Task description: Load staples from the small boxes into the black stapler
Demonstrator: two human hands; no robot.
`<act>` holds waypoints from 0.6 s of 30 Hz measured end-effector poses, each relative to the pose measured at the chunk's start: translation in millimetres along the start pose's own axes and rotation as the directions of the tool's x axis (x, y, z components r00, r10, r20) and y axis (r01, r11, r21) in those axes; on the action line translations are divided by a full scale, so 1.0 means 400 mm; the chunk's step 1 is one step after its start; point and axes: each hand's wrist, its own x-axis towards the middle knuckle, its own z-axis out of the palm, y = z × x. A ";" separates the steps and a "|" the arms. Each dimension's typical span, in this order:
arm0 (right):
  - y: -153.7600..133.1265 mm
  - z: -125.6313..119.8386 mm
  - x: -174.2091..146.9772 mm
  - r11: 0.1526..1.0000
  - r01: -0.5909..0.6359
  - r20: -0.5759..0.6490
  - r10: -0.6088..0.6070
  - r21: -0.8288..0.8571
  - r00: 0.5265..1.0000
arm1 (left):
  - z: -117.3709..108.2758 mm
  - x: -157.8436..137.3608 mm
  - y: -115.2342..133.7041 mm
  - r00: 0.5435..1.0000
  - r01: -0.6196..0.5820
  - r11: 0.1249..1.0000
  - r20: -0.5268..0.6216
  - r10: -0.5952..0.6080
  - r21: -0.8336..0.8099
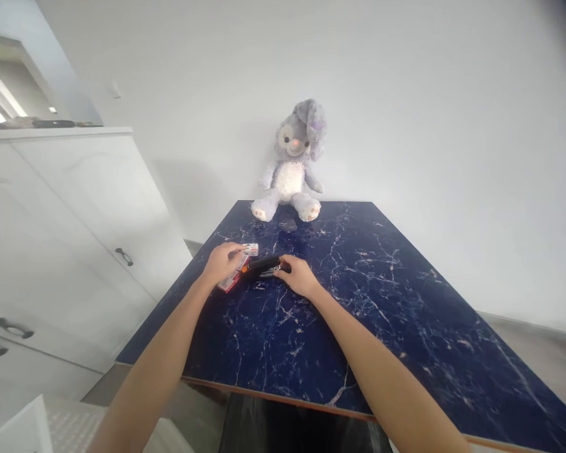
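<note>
A black stapler (263, 265) with an orange patch at its left end is on the dark blue marbled table (358, 302), or just over it. My right hand (298, 274) is closed on the stapler's right end, thumb below and fingers on top. Left of it, the fingertips of my left hand (221, 262) are closed on a small white box (251, 249) with red print. Beneath that hand lies a longer red-and-white box (230, 281), partly covered by it and touching or nearly touching the stapler's orange end.
A grey-lilac plush toy (290, 170) sits at the table's far edge against the white wall. A dark rounded object (287, 224) lies before its feet. White cabinets (75, 220) with dark handles stand on the left. Something black (302, 428) is below the near edge.
</note>
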 end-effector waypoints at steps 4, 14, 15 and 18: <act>0.013 0.015 0.013 0.999 -0.039 -0.055 0.039 0.011 0.998 | -0.001 -0.004 0.029 0.990 -0.015 0.999 0.141 0.020 -0.040; 0.022 0.013 0.014 0.993 -0.089 -0.047 0.093 0.071 0.995 | 0.013 0.005 -0.027 0.960 0.125 0.960 0.277 -0.053 -0.250; 0.021 0.013 0.013 0.994 -0.090 -0.047 0.093 0.062 0.995 | 0.014 0.005 -0.029 0.956 0.136 0.955 0.287 -0.057 -0.264; 0.016 0.013 0.009 0.996 -0.087 -0.108 0.090 0.028 0.990 | 0.015 0.005 -0.028 0.949 0.152 0.948 0.310 -0.061 -0.280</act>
